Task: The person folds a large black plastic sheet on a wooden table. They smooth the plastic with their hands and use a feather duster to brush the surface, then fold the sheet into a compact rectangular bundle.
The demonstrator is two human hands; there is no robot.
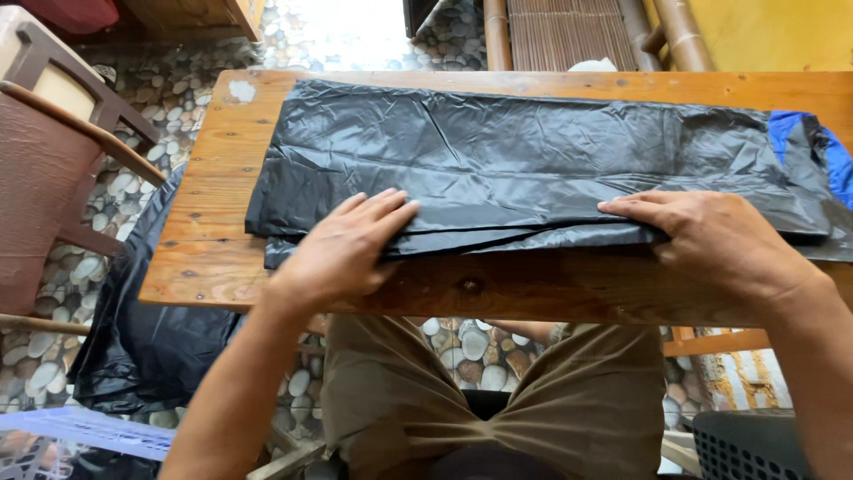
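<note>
Bag: the black plastic bag (533, 160) lies folded flat across the wooden table (213, 258), its long side running from 9 to 3 o'clock, its near edge close to the table's front edge.
Left hand: your left hand (342, 249) rests palm down on the bag's near left corner, fingers stretched out flat, gripping nothing.
Right hand: your right hand (711, 236) presses the near fold at 3 o'clock, fingers extended and flat, clasping nothing.
Slip risk: I judge the slick layers can slide apart under your palms, so the fold drifts crooked.
Edge risk: the near edge could slip off the table toward your lap.
Blue item: a blue thing (804, 147) at 2 o'clock lies partly under the bag and may bunch it.
Floor: another black sheet (142, 347) lies on the pebble floor (462, 342) at 8 o'clock.
</note>
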